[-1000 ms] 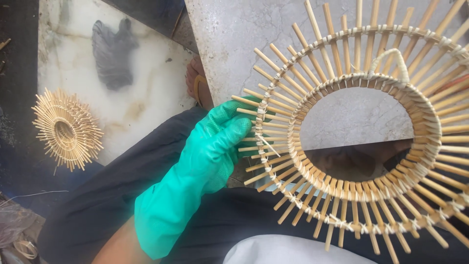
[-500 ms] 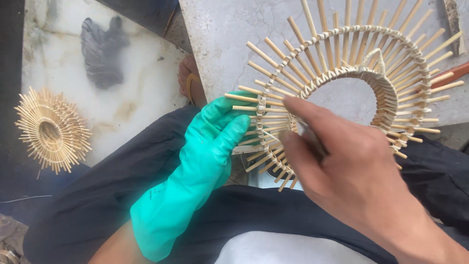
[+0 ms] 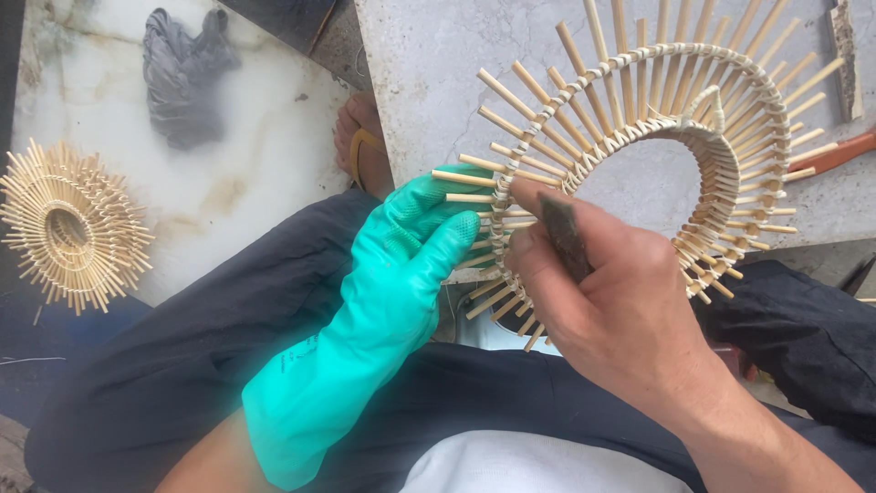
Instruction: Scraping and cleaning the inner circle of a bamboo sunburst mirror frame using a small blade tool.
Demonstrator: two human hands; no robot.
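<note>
Gripping the near rim of a round sunburst frame (image 3: 639,146) made of pale bamboo sticks, the person's left hand (image 3: 415,251), in a teal rubber glove, has its fingers curled around the sticks at the frame's left edge. That hold seems meant to steady the piece, which stands tilted up on edge over the person's lap, its far side leaning above a grey stone worktop (image 3: 438,73). The glove probably spares the skin from the cut stick ends.

The bare right hand (image 3: 611,301) reaches across from the other side. Its thumb and fingers are closed together on a small dark tool (image 3: 564,236), flat and narrow, whose tip sits against the inner ring where the sticks are bound. What kind of tool it is I cannot tell; most of it is hidden in the grip.

The frame itself is two concentric rings of woven cane with short straight sticks fanned out between and beyond them like rays. The open centre shows the worktop through it. The sticks are evenly spaced, light tan, with blunt ends.

Down on the pale marble floor (image 3: 255,164) to the left lies a smaller sunburst piece (image 3: 68,224) of the same make, flat and well apart from the hands. A crumpled dark grey glove (image 3: 182,78) lies beyond it. A foot in a sandal (image 3: 363,146) shows just beside the worktop's edge, below dark trousers (image 3: 228,338).
</note>
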